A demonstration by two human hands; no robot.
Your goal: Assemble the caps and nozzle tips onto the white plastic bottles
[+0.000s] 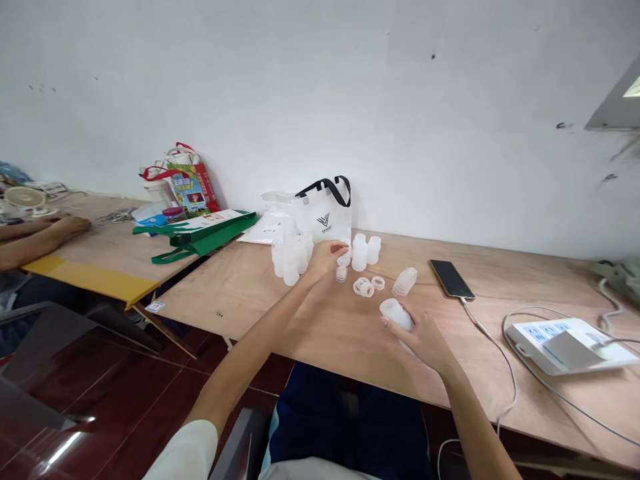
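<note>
My right hand (424, 335) is wrapped round a translucent white plastic bottle (395, 312), which tilts with its mouth toward the far left. Farther back, my left hand (327, 257) is stretched out with its fingers closed on another white bottle (344, 259) standing at the front of the white bag. Beside that bottle stand several more white bottles (373, 249). A small stack of clear rings (341, 273) is just below my left fingers. Loose clear rings (367, 289) lie between my hands. A nested stack of clear caps (405, 282) lies beyond my right hand.
A cluster of white bottles (291, 259) stands left of my left forearm. Behind are a white bag (320, 217) and a green bag (200, 233). On the right lie a phone (452, 279) on a cable and a power strip (535, 353). Another person's hands (70, 227) rest far left.
</note>
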